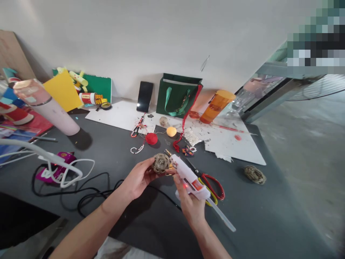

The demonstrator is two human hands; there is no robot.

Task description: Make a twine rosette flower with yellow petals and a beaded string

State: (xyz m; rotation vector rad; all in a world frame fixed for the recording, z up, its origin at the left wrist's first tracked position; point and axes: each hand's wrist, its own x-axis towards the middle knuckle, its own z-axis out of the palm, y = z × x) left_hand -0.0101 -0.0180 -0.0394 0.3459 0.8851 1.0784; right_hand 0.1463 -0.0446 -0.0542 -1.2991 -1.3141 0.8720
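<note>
In my left hand (139,177) is a grey-brown rosette (161,163), coiled like a rose and pinched at its edge between the fingers. My right hand (190,205) is closed around a white glue gun (185,171) with a small red light lit. From the gun's back end sticks out a long translucent glue stick (222,214). Its metal nozzle (167,153) points away from me, just right of the rosette, and the right fingertips come close to the rosette's right side. Scissors (215,185) with red and yellow handles lie partly behind the gun.
A second rosette (254,175) lies at the right. Red yarn (151,138), a yellow ball (171,131) and beads (137,149) sit ahead. Behind stand a phone (145,96), green bag (176,95) and orange bottle (217,107). At left are a pink tumbler (54,111) and cables (93,194).
</note>
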